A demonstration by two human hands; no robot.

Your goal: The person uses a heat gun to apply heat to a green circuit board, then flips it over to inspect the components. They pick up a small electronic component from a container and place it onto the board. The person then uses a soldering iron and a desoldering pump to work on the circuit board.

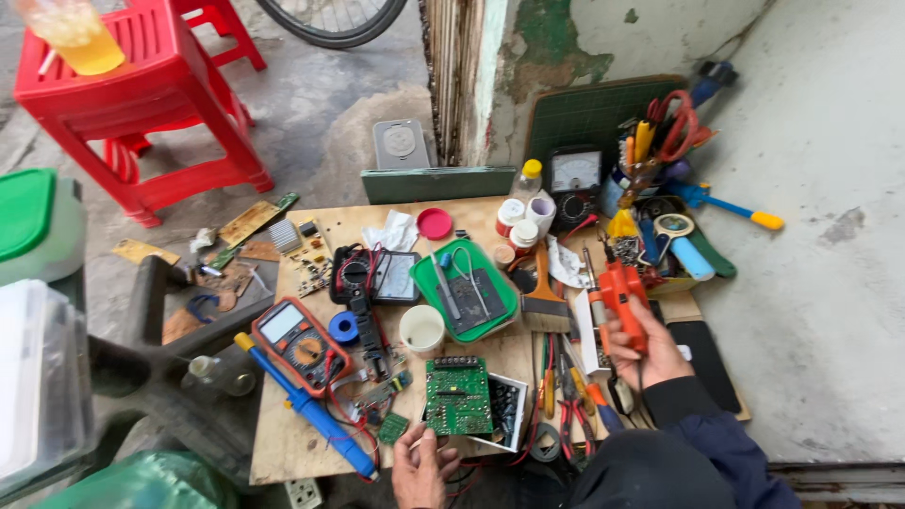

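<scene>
Left hand cut off at the wrist by the bottom edge, fingertips tucked under the green circuit board. Handle of the orange soldering gun, right of that board, hidden inside the right hand. Bicycle wheel, far above the board, cut by the top edge. Yellow drink cup on the red stool, top cut off too. Small parts left of the board too tiny to tell apart.

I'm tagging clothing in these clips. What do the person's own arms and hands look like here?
Both hands are bare: no gloves, and no rings or watch that I can make out. The right hand comes out of a dark navy sleeve with a black cuff. The left hand shows only to the wrist, so its sleeve is out of view.
</scene>
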